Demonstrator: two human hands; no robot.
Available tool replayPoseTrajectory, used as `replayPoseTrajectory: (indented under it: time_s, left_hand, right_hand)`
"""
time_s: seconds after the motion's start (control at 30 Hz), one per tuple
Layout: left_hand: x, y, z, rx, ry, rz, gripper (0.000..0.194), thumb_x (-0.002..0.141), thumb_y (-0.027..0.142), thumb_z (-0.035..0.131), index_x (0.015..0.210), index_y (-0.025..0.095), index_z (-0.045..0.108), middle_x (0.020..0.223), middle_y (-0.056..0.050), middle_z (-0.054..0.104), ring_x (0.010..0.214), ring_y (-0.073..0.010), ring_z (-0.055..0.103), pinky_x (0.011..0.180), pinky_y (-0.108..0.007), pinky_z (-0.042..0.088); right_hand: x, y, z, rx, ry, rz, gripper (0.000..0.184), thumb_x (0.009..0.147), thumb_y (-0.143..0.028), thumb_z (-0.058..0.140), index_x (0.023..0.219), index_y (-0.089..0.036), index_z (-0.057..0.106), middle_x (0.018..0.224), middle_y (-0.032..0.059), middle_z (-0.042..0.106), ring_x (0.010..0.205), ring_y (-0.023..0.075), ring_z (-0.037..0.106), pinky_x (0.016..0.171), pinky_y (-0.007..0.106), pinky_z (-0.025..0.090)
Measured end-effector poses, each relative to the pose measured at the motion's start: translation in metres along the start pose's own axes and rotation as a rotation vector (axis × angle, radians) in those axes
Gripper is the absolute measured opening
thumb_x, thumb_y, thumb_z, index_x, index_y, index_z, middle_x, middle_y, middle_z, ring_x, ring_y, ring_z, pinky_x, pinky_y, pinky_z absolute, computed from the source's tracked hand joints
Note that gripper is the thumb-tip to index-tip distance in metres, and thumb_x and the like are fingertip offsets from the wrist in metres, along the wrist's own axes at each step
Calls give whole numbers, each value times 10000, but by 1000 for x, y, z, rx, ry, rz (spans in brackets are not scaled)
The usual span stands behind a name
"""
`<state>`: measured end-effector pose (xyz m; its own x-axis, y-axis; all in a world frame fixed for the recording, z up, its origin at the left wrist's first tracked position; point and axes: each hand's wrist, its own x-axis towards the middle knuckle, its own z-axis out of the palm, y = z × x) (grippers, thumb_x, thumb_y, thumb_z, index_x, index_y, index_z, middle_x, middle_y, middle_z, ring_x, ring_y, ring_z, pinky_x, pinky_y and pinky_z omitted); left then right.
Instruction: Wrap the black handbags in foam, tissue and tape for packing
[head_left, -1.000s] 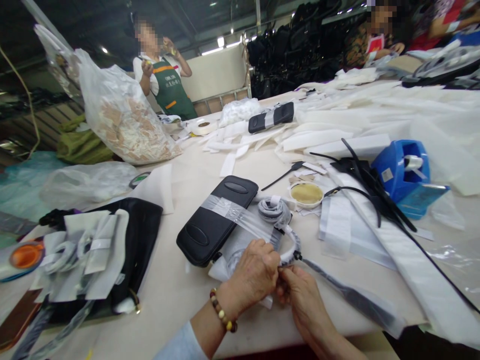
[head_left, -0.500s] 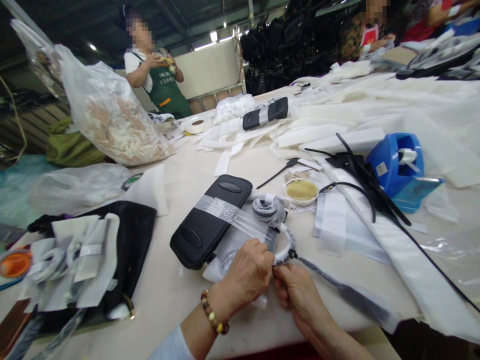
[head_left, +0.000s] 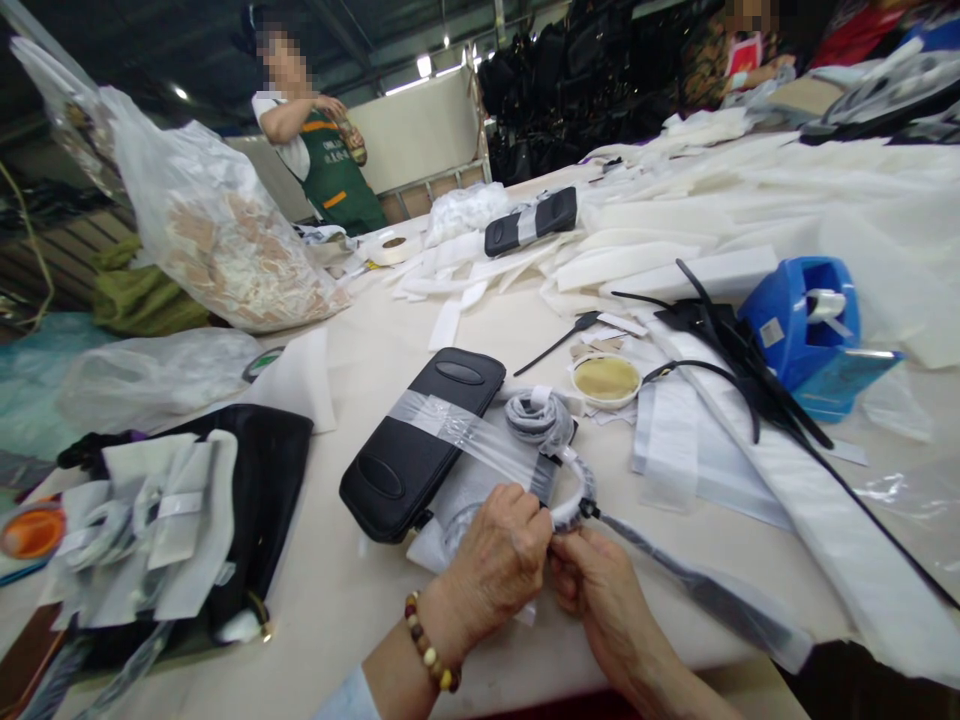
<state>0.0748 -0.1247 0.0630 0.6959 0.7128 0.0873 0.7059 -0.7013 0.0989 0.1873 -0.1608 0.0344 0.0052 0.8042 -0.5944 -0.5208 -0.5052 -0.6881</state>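
Observation:
A black bag (head_left: 375, 440) with two oval patches lies in front of me, bound by a band of clear film (head_left: 442, 425). Beside it rests a grey coil of wrapped strap (head_left: 534, 415). My left hand (head_left: 501, 545), wearing a bead bracelet (head_left: 427, 648), is closed at the near end of a curved, plastic-wrapped bag handle (head_left: 583, 488). My right hand (head_left: 600, 580) pinches the same end from the right, its fingertips close to the left ones. What exactly lies between the fingers is hidden. A long strap in a clear sleeve (head_left: 690, 570) trails right from the handle.
Left lies another black bag (head_left: 277, 450) with wrapped parts. A blue tape dispenser (head_left: 799, 335), black straps (head_left: 739, 385) and a round tub (head_left: 606, 379) stand right. White sheets (head_left: 675, 225) cover the far table. A co-worker in a green apron (head_left: 334, 170) stands behind.
Both hands stay at the handle end with only slight finger shifts. The co-worker in the apron has raised an arm over the object they hold. The view has shifted slightly.

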Motion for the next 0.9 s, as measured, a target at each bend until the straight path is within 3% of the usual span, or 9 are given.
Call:
replayPoseTrajectory:
  time_s: [0.17,0.33,0.47,0.57,0.7,0.9]
  left_hand:
    - [-1,0,5,36,30,34,184,861,95,402,751,162,534,715,-47,535,699,-208,449,632,-340,401]
    - [-1,0,1,19,12,58,167,841,88,405,768,153,540,736,-56,533,717,-211,450,636,-345,409]
    - [-2,0,-7,-65,-58,63,68,774,111,491,806,143,543,788,-65,535,759,-211,454,682,-348,422]
    - [-1,-1,-9,-66,-72,60,52,803,132,500,823,143,546,797,-64,546,774,-214,462,685,-345,426]
    - [0,-2,-6,-28,-39,71,115,850,125,440,815,146,547,774,-61,551,747,-210,464,672,-342,424]
    - [-3,0,0,-49,68,2,184,856,99,406,756,164,547,729,-45,555,726,-196,468,654,-325,396]
  right_hand:
    - [-7,-10,-8,85,-84,25,121,477,-247,580,532,-172,503,466,-57,429,429,63,319,422,213,208]
    - [-8,-15,-11,83,-97,39,121,452,-204,556,561,-151,565,531,-18,519,459,77,381,441,219,237]
    - [-6,-14,-12,87,-122,35,119,456,-201,547,560,-145,560,518,-20,496,463,68,365,450,216,227]
    - [-4,-14,-13,100,-131,61,136,436,-205,561,558,-150,542,475,-56,413,428,46,287,435,213,157]
    - [-3,-14,-14,99,-139,60,153,427,-211,575,563,-152,539,477,-68,387,420,36,251,436,217,114]
    - [-4,-16,-14,30,-126,4,133,451,-217,573,564,-145,569,523,-28,480,450,57,331,436,217,176]
